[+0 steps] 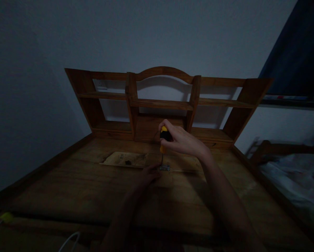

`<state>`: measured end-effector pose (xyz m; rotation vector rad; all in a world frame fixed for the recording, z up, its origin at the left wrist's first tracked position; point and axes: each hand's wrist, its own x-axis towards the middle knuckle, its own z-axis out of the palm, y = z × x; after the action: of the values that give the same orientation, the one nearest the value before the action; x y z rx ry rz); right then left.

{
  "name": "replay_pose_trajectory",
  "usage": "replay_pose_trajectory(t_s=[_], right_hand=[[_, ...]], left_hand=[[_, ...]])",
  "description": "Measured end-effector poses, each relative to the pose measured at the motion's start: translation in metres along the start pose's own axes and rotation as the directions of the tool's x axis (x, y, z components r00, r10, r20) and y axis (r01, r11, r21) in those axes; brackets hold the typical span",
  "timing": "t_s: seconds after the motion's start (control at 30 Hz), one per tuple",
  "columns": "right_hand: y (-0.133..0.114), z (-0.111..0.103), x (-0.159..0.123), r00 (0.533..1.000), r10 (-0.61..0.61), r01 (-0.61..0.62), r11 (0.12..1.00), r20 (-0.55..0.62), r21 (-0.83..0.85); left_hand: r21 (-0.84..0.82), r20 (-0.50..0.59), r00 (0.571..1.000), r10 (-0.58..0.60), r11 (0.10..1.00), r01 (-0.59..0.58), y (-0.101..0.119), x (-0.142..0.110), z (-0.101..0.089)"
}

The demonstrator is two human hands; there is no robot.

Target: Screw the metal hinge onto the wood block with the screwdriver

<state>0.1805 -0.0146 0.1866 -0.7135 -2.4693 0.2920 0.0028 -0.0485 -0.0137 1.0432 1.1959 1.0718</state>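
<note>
My right hand (176,137) is closed around the yellow and black handle of a screwdriver (163,148). The screwdriver stands nearly upright, its thin shaft reaching down to the left end of a small metal hinge-like fitting (164,168). That fitting lies at the edge of a flat piece of wood (165,180) on the desk. My left hand (148,175) rests low beside the fitting, fingers stretched toward it and the screwdriver tip. Dim light hides exactly what those fingertips touch, and any screw under the tip is too small to make out.
A light wooden strip (125,159) with a dark spot lies left of the fitting on the wooden desk top (94,189). Behind stands a wooden shelf unit (162,104) against the wall. A yellow object (7,217) and a white cable (69,239) show at lower left.
</note>
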Motion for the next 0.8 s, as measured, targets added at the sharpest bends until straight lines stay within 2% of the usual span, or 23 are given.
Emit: replay_pose_trajectory(t_s=[0.13,0.43,0.6,0.8], right_hand=[[0.001,0.000,0.000,1.000,0.011,-0.011,1.000,0.009,0.002],[0.002,0.003,0.002,0.999,0.004,-0.005,1.000,0.040,0.020],[0.003,0.003,0.002,0.999,-0.002,0.001,1.000,0.038,0.024],[0.003,0.004,0.001,0.999,-0.019,0.019,1.000,0.030,0.018]], left_hand=[[0.035,-0.046,0.999,-0.010,0.999,0.012,0.007,-0.004,0.003],[0.009,-0.005,1.000,-0.008,1.000,0.008,0.013,-0.006,0.006],[0.020,-0.034,0.999,-0.016,1.000,0.017,0.012,-0.006,0.005],[0.016,-0.008,1.000,0.002,1.000,-0.002,0.007,-0.005,0.003]])
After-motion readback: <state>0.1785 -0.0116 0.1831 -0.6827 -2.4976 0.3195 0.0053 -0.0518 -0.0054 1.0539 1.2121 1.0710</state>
